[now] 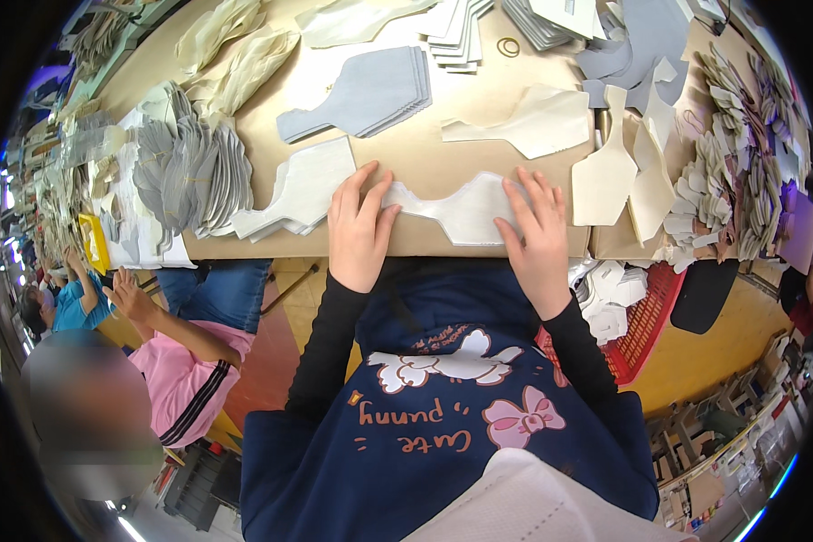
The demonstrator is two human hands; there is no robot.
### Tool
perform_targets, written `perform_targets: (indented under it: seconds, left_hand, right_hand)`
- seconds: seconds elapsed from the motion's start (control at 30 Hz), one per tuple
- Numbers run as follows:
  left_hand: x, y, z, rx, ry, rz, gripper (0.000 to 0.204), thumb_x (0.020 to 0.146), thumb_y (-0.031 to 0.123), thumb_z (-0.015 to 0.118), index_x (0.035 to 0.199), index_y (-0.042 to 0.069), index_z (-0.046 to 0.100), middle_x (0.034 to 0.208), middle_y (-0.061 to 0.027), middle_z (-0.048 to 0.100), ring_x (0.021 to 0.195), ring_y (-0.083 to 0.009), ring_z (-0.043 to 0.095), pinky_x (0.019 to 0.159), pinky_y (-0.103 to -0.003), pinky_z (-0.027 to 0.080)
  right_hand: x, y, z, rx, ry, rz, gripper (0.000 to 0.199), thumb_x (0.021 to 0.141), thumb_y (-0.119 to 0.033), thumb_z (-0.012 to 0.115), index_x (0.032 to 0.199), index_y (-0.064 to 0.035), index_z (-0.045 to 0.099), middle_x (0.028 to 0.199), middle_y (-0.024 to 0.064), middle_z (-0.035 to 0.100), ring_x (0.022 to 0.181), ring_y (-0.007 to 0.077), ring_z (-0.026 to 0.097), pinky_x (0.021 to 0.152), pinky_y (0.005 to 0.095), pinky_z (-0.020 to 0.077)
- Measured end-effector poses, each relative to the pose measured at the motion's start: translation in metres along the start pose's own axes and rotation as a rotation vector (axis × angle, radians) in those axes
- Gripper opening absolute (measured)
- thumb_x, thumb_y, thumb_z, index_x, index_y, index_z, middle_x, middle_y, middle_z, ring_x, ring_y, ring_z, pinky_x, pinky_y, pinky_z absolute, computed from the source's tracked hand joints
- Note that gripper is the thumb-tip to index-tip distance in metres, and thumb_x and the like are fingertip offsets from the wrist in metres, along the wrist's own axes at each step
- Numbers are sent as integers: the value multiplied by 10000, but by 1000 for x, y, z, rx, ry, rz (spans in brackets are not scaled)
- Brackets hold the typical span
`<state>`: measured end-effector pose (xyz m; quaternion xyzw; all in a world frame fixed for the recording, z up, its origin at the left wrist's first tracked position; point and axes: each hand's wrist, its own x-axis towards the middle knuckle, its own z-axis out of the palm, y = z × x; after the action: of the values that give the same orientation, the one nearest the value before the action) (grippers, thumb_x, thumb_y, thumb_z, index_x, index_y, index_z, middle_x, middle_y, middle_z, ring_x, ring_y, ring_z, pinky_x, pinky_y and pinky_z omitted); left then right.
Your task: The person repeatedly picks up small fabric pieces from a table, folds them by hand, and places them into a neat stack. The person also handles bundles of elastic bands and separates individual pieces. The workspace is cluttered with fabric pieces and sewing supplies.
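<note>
A white flat cut piece (470, 212) with a narrow neck and a wide end lies near the table's front edge, between my two hands. My left hand (361, 226) is at its narrow left end, fingers stretched out and thumb apart. My right hand (539, 239) lies with spread fingers on the wide right end. Left of my left hand sits a fanned stack of similar white pieces (312, 185), which that hand partly covers. Beyond lie a stack of grey pieces (370, 90) and some cream pieces (546, 122).
Bundled grey pieces (190, 167) stand at the left of the brown table (406, 163). More cream pieces (605, 176) lie at the right, near crowded bundles (718, 181). A red basket (646, 316) with white pieces is below the table edge. A person in pink (190, 379) sits at the left.
</note>
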<state>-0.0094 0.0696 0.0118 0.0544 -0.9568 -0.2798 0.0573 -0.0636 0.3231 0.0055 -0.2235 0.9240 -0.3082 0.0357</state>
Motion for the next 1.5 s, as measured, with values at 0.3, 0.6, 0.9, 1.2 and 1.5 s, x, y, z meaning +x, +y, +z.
perform_targets:
  seconds: [0.3, 0.6, 0.9, 1.2, 1.5]
  left_hand:
    - [4, -8, -7, -466, -111, -269, 308, 887, 35, 700, 1191, 43, 649, 1060, -102, 697, 968, -256, 640, 881, -344, 496]
    - [4, -11, -2, -1006, 11, -524, 225, 967, 4, 618, 1191, -7, 632, 999, -79, 722, 826, -123, 643, 762, -285, 515]
    - [-11, -3, 15, -145, 132, 80, 348, 856, 52, 720, 1202, 85, 703, 1139, -82, 660, 1012, -299, 613, 903, -403, 483]
    - [7, -14, -7, -297, -69, 97, 230, 869, 78, 720, 1092, 65, 665, 1157, -71, 657, 1081, -282, 573, 944, -379, 473]
    - [4, 4, -9, -1791, -360, -640, 149, 1048, 136, 576, 1186, 83, 571, 1035, -114, 708, 798, -56, 616, 703, -190, 491]
  right_hand:
    - [9, -25, 0, 18, -80, -272, 501, 886, -149, 705, 1371, -96, 594, 1455, 103, 540, 1323, 300, 522, 1150, 476, 343]
    - [11, -25, 18, -10, -205, -278, 537, 910, -208, 685, 1421, -112, 553, 1520, 74, 491, 1357, 259, 501, 1138, 431, 368]
    - [6, -28, 19, -187, -264, -316, 617, 898, -262, 686, 1472, -120, 511, 1563, 47, 457, 1440, 225, 421, 1185, 424, 304]
    - [27, -29, 11, -63, -196, -292, 406, 908, -171, 683, 1305, -105, 628, 1390, 50, 590, 1343, 240, 511, 1183, 452, 307]
    - [47, -31, -20, 587, -390, -235, 187, 818, -149, 799, 963, -71, 710, 938, 22, 667, 948, 224, 622, 1150, 484, 324]
